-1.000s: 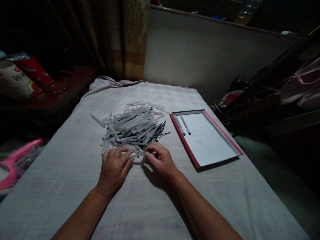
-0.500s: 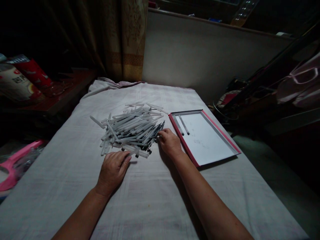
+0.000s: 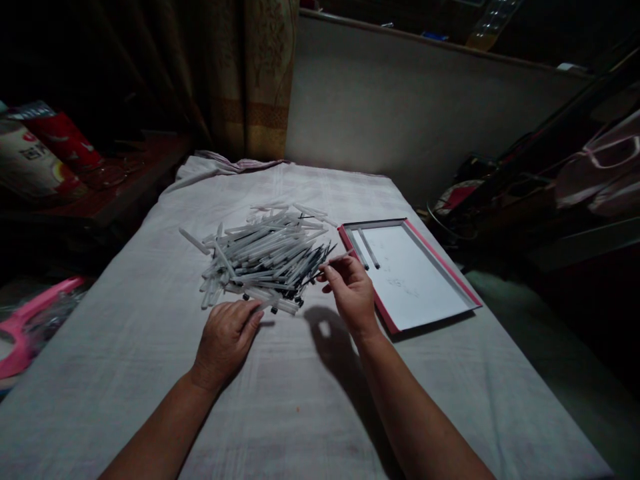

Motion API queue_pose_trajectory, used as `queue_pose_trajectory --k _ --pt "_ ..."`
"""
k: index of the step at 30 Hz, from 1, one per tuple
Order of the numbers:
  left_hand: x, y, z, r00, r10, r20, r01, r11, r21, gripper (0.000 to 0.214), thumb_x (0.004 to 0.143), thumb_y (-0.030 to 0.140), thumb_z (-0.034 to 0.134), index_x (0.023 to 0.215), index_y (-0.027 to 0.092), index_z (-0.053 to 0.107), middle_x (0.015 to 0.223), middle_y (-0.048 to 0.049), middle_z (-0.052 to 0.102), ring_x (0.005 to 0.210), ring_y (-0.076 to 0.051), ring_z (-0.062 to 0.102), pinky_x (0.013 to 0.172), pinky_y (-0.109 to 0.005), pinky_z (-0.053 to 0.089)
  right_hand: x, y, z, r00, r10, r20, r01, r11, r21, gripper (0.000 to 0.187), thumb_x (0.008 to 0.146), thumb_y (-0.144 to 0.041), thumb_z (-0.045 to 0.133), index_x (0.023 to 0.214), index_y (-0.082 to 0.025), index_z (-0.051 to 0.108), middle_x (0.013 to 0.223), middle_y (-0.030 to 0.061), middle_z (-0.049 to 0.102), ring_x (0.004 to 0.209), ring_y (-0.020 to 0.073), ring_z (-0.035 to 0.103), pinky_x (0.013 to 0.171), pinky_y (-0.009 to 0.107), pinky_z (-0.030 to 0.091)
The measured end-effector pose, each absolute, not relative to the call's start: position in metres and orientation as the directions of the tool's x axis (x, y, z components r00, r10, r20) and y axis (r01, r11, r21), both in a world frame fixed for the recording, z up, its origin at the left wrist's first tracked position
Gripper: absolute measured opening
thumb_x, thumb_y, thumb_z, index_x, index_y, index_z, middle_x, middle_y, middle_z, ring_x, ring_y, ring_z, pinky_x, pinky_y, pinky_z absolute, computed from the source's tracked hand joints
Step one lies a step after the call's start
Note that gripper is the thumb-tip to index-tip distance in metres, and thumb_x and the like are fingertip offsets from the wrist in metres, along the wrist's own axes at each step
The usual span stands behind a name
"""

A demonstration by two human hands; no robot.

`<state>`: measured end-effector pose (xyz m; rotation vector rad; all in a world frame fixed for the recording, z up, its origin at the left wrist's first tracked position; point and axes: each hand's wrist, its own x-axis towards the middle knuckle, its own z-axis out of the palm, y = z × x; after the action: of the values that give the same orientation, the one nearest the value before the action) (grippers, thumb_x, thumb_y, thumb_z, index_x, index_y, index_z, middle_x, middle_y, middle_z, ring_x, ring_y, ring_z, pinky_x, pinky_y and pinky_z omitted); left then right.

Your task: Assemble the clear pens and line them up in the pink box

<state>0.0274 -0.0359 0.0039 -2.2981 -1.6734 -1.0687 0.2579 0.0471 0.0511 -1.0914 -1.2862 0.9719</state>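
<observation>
A big heap of translucent pen barrels (image 3: 265, 247) and dark-tipped pen refills (image 3: 313, 263) lies on the cloth-covered table. At its near edge my left hand (image 3: 225, 343) is closed, pinching a translucent pen barrel (image 3: 267, 304) between thumb and fingers. My right hand (image 3: 354, 297) is raised just right of the heap, its thumb and fingertips closed on a thin pen refill (image 3: 341, 257) with a dark end pointing toward the heap. Beside this hand sits a shallow box lid (image 3: 386, 313) with red edges and a white inside. Two pens (image 3: 369, 248) with black ends lie along its left side.
A pale checked cloth (image 3: 300, 413) covers the table. On the left, a dark side table (image 3: 135, 177) holds packages, and a pink plastic item (image 3: 25, 333) stands lower down. A patterned curtain (image 3: 265, 80) and a wall (image 3: 400, 100) close off the back.
My right hand has lifted away from the heap's right edge, moving slightly right with a pen refill in its fingers. My left hand stays where it was with the pen barrel.
</observation>
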Motion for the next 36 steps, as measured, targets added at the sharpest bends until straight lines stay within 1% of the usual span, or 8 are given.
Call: queue_pose_trajectory --k 2,6,17,23,27,30,33,36 --pt "0.027 -0.036 0.004 0.148 0.8 0.581 0.869 -0.386 0.31 0.027 0.1 0.038 0.048 0.104 0.02 0.067 0.09 -0.0075 0.076 0.083 -0.023 0.07 0.08 -0.037 0.05 0.249 0.038 0.053 0.067 0.987 0.146 -0.108 0.152 -0.982 0.026 0.081 -0.042 0.07 0.089 -0.021 0.057 0.082 0.0014 0.073 0.064 0.0141 0.068 0.049 0.022 0.05" --pt "0.027 -0.036 0.003 0.134 0.823 0.553 0.866 -0.368 0.338 0.029 0.1 0.04 0.047 0.103 0.021 0.068 0.09 -0.0079 0.076 0.085 -0.023 0.07 0.081 -0.038 0.051 0.237 0.029 0.054 0.087 0.992 0.095 -0.209 0.111 -0.972 0.03 0.076 -0.043 0.074 0.086 -0.021 0.057 0.081 0.0011 0.074 0.064 0.0137 0.069 0.05 0.022 0.054" --pt "0.027 -0.036 0.004 0.135 0.829 0.542 0.866 -0.365 0.343 0.028 0.1 0.039 0.047 0.103 0.021 0.069 0.091 -0.0076 0.076 0.083 -0.023 0.07 0.08 -0.037 0.051 0.237 0.028 0.052 0.085 0.995 0.059 -0.268 0.08 -0.96 0.031 0.074 -0.042 0.076 0.086 -0.021 0.057 0.081 0.0011 0.074 0.065 0.0139 0.07 0.051 0.022 0.055" --pt "0.027 -0.037 0.004 0.13 0.847 0.515 0.857 -0.357 0.371 0.029 0.099 0.039 0.046 0.105 0.022 0.068 0.093 -0.0078 0.076 0.087 -0.023 0.07 0.083 -0.038 0.051 0.229 0.023 0.048 -0.047 0.999 0.002 -0.238 -0.009 -0.971 0.025 0.073 -0.04 0.075 0.081 -0.02 0.061 0.08 0.0017 0.075 0.064 0.0143 0.069 0.051 0.022 0.055" --pt "0.028 -0.037 0.005 0.09 0.834 0.545 0.84 -0.358 0.408 0.028 0.099 0.038 0.046 0.104 0.022 0.068 0.091 -0.0067 0.077 0.084 -0.022 0.07 0.081 -0.036 0.051 0.221 0.019 0.036 -0.249 0.969 -0.003 -0.08 -0.024 -0.997 0.017 0.076 -0.034 0.069 0.085 -0.02 0.071 0.077 0.002 0.074 0.068 0.0159 0.069 0.058 0.025 0.056" --pt "0.025 -0.037 0.005 0.005 0.836 0.549 0.834 -0.306 0.459 0.027 0.099 0.038 0.047 0.104 0.022 0.067 0.092 -0.006 0.077 0.084 -0.022 0.07 0.081 -0.035 0.052 0.222 0.018 0.033 -0.256 0.956 0.142 0.197 0.195 -0.961 0.021 0.082 -0.023 0.061 0.097 -0.021 0.075 0.09 0.0046 0.075 0.081 0.0176 0.07 0.075 0.03 0.057" --pt "0.023 -0.038 0.003 -0.069 0.847 0.527 0.83 -0.244 0.502 0.027 0.098 0.039 0.047 0.106 0.022 0.067 0.091 -0.0056 0.077 0.088 -0.023 0.071 0.084 -0.035 0.053 0.225 0.016 0.037 -0.366 0.896 0.251 0.554 0.427 -0.715 0.026 0.084 -0.016 0.061 0.103 -0.022 0.076 0.099 0.007 0.073 0.092 0.0194 0.067 0.082 0.03 0.053" --pt "0.022 -0.038 0.002 -0.08 0.84 0.537 0.825 -0.247 0.509 0.027 0.098 0.04 0.048 0.107 0.022 0.066 0.091 -0.0057 0.076 0.09 -0.023 0.071 0.085 -0.036 0.053 0.223 0.011 0.041 -0.544 0.816 0.193 0.7 0.569 -0.432 0.019 0.09 -0.022 0.062 0.102 -0.025 0.077 0.101 0.0076 0.071 0.092 0.0203 0.063 0.076 0.028 0.049"
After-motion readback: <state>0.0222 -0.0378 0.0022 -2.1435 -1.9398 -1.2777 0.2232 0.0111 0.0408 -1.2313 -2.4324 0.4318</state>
